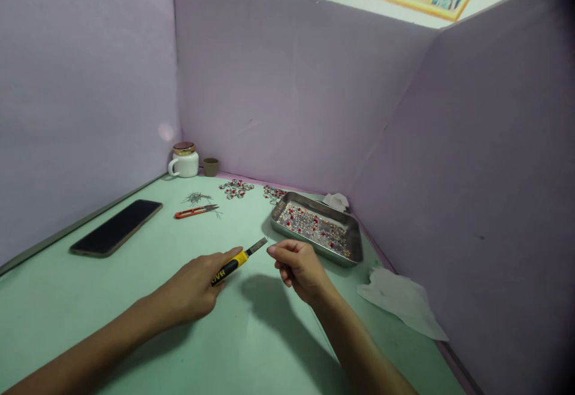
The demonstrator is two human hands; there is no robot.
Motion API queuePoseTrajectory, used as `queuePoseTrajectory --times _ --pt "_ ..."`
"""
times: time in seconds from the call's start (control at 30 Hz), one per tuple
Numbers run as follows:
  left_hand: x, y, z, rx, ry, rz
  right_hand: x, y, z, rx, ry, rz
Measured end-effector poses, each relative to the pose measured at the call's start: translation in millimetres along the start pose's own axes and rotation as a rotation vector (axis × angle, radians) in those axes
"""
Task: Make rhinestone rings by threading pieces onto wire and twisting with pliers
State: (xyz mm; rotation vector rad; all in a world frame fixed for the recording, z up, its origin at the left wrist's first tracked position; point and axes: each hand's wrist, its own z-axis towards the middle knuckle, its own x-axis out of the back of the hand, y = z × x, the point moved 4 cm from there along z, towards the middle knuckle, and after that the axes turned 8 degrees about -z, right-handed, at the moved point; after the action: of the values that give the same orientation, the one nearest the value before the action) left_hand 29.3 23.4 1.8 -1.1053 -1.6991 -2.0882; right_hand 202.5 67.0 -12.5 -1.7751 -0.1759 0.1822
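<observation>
Left hand: the left hand [188, 290], lower left of centre, is closed around the grip of a yellow-and-black utility knife [230, 267], fingers wrapped firmly around the handle.
Right hand: the right hand [300, 269], just right of the blade, is curled with its fingertips [274, 250] drawn together. I can't tell whether it is pinching something small or thin.
Knife: its bare blade [256, 246] is extended and points up and to the right, its tip just beside the right hand's fingertips.
Arms: both forearms reach in from the bottom edge and angle toward each other, with both hands raised just above the table.
Risk: the blade is the main hazard. A small slip or sudden move of either hand could nick the right fingers, since so little separates them. A knock to the steel tray [309, 202], close beyond the hands, could also scatter the red and clear rhinestones [312, 230] lying loose inside it.
Centre: loose clusters of rhinestones [236, 189] lie on the pale green table [90, 305], left of the tray.
Left side: orange thread snips [195, 211] lie near a black smartphone [115, 227].
Far corner: a white lidded mug [184, 161] stands beside a small brown cup [210, 166].
Right side: a crumpled white cloth [399, 299] lies on the table.
</observation>
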Motion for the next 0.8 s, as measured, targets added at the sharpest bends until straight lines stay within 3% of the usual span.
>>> queuePoseTrajectory --times 0.23,0.4,0.63,0.8 --pt "-4.2 -14.7 -1.3 0.047 0.059 0.168 0.8 -1.1 -1.4 0.003 0.044 -0.092" --pt "-3.6 -15.0 -0.5 0.053 0.054 0.160 3.1 -0.4 -0.5 0.018 0.071 -0.147" --pt "-3.5 -13.6 -0.3 0.071 0.029 0.180 1.2 -5.8 -1.9 0.135 0.163 -0.430" --pt "-3.4 -13.6 -0.1 0.090 0.027 0.187 0.3 -6.3 -2.2 0.140 0.170 -0.444"
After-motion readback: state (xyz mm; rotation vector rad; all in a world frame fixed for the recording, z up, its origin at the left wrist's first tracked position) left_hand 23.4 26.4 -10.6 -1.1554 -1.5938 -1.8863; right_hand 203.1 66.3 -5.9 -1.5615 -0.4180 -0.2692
